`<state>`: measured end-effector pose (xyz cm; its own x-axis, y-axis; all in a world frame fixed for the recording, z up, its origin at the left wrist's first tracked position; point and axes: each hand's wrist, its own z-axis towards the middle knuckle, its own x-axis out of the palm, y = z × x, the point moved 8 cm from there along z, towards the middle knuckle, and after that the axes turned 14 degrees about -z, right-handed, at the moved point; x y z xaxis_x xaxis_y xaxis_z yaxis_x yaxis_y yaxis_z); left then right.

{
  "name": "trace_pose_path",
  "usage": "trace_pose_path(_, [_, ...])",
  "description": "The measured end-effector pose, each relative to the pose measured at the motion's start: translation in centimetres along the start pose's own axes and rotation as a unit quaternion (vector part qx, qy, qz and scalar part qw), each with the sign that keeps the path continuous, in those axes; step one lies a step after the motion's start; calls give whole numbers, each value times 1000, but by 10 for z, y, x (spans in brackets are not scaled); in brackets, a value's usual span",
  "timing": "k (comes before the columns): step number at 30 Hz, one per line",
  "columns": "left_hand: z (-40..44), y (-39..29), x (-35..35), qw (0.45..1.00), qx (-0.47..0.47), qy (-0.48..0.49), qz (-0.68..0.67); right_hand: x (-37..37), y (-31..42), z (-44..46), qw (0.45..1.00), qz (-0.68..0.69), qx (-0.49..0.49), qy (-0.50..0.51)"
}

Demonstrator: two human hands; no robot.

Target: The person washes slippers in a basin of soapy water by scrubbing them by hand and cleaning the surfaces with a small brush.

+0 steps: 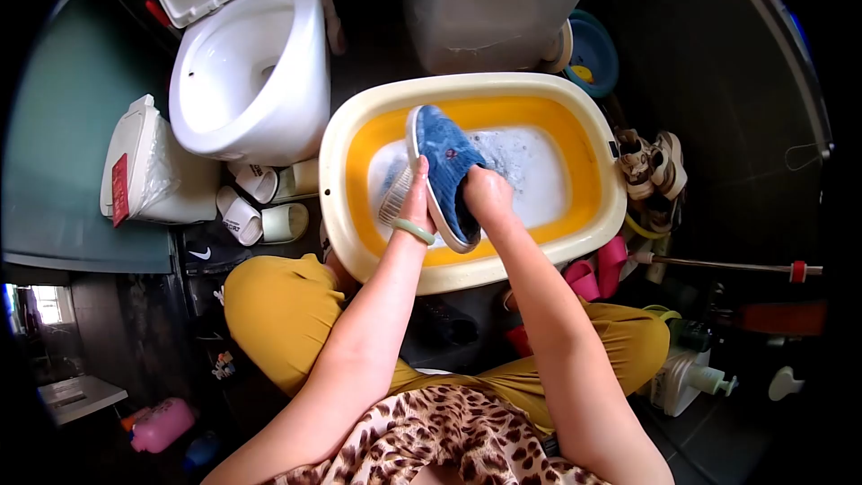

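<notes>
A blue slipper (443, 145) with a pale sole is held over a cream and yellow basin (588, 148) with sudsy water in it. My left hand (417, 202), with a pale green bangle at the wrist, grips the slipper from its left side, along the sole. A ribbed, clear-looking object (395, 198) shows just left of that hand; I cannot make out whether the hand touches it. At the slipper's opening is my right hand (488, 196), fingers curled and partly hidden inside. Whether they hold anything else is hidden.
A toilet (301, 81) stands at the upper left, beside a white bin (184, 181) and white slippers (238, 216). Behind the basin is a grey appliance (485, 9). Sneakers (666, 166), pink slippers (611, 267) and a metal pole (718, 263) lie to the right.
</notes>
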<state>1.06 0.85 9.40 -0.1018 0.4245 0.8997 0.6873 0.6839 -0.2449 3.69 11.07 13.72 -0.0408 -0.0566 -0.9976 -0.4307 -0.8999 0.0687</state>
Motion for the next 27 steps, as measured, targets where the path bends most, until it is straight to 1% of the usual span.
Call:
trace_pose_path(1, [0,-1,3,1000,-7,9,-3,1,-2,-3,1000,23,5,8])
trace_pose_path(3, [0,-3,3,1000,-18,8,-10,5,-8,-18,990,104,43,80])
trace_pose_path(4, [0,-2,-2,1000,-25,-4,5,8,-7,-31,990,101,40,85])
trace_pose_path(5, [-1,-1,-9,999,-35,-18,23,22,-3,-50,960,241,42,138])
trace_pose_path(6, [2,-4,-19,998,-17,-47,44,32,2,-68,907,375,47,186])
trace_pose_path(7, [3,-6,-24,999,-9,-45,9,39,8,-79,833,501,54,226])
trace_pose_path(9, [2,-8,-32,998,-5,-40,-45,29,19,-68,906,394,-33,149])
trace_pose_path(10, [-1,-11,-28,997,3,-53,-52,18,27,-58,906,394,-31,149])
trace_pose_path(11, [0,-11,-28,997,3,-54,-53,2,33,-41,949,286,-35,125])
trace_pose_path(12, [3,-11,-27,998,-2,-58,-38,-9,38,-22,979,175,-39,99])
trace_pose_path(13, [5,-9,-26,998,-8,-63,-24,-5,40,-4,990,91,-34,97])
trace_pose_path(15, [0,-8,-14,999,17,-47,-13,12,27,25,991,27,33,126])
trace_pose_path(17, [12,3,-24,998,-27,-35,-36,26,17,19,988,23,51,144])
trace_pose_path(19, [15,11,-31,998,-34,-32,-36,46,-2,3,985,11,69,161])
trace_pose_path(20, [16,15,-35,998,-42,-29,-27,59,-11,-16,982,143,53,112])
trace_pose_path(21, [15,20,-38,998,-48,-31,-30,62,-18,-37,959,275,41,59])
trace_pose_path(22, [16,22,-42,998,-44,-40,-32,54,-13,-58,929,336,69,139])
trace_pose_path(23, [16,22,-46,997,-39,-50,-32,45,-2,-76,887,396,95,217])
trace_pose_path(25, [16,20,-54,997,-35,-61,-26,51,5,-77,883,413,82,206])
trace_pose_path(27, [20,14,-58,997,-27,-59,-40,39,15,-47,942,312,2,120])
